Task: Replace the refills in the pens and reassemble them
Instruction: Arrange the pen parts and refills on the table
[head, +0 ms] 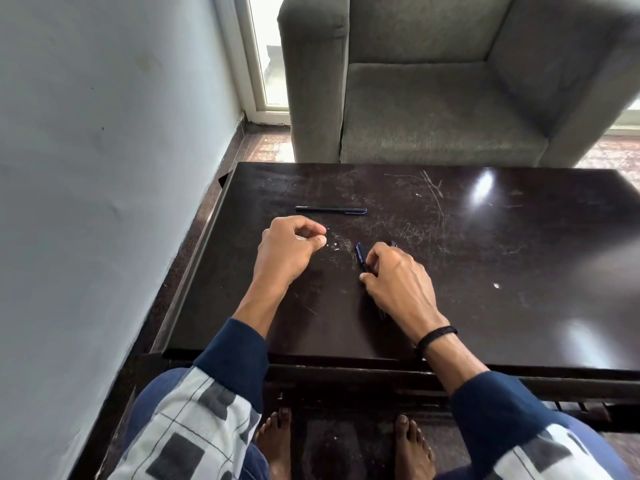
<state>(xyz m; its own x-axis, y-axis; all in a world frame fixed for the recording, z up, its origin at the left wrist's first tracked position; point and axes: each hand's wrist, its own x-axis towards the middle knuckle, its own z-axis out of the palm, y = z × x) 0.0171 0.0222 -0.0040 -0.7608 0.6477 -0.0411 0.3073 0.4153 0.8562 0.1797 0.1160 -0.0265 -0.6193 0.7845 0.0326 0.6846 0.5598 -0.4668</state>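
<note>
The left hand [289, 249] hovers low over the dark worktop [502, 237], its fingers curled in and the thumb tip pressed to the forefinger; there may be something small and pale in that pinch, but it is too small to tell. The right hand [394, 275] lies just beside it to the right, knuckles up, with thumb and fingers curled round a short dark blue pen barrel [360, 256], whose free end points away from the person and sits close to the scratched surface. A whole blue pen [330, 210] lies flat on the worktop beyond the left hand, apart from both hands, running left to right. A black band [437, 336] circles the right wrist, and a grey armchair [433, 109] stands behind the worktop
</note>
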